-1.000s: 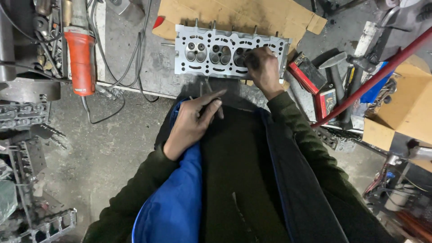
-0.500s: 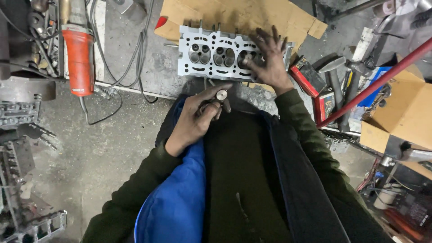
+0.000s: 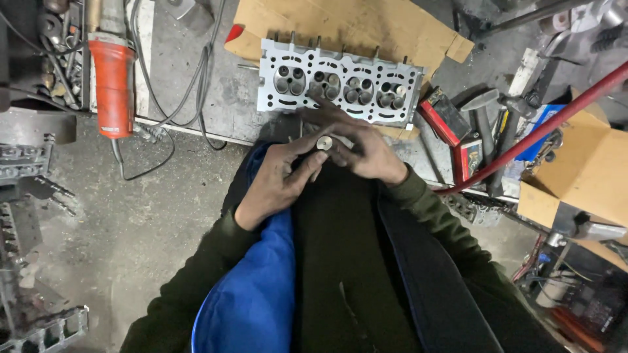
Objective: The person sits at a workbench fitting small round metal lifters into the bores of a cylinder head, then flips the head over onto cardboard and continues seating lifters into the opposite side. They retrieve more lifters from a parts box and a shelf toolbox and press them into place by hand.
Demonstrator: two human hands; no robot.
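Note:
A grey metal cylinder head (image 3: 340, 85) lies face up on a sheet of cardboard (image 3: 347, 29) at the bench's far side, its combustion chambers showing. In front of my chest my left hand (image 3: 278, 180) pinches a small engine valve (image 3: 324, 142) by its round head. My right hand (image 3: 356, 144) meets it there, fingers curled around the valve's other side. Both hands hover just below the cylinder head's near edge, not touching it.
An orange power tool (image 3: 112, 85) with a black cable (image 3: 190, 98) lies at the left. A red bar (image 3: 536, 134) crosses diagonally on the right above hammers (image 3: 484, 111) and a red box (image 3: 448, 117). Cardboard boxes (image 3: 582, 176) stand far right; metal parts (image 3: 26, 170) line the left edge.
My right hand has left the cylinder head and come back to join my left hand at the valve. The left hand has lifted the valve slightly.

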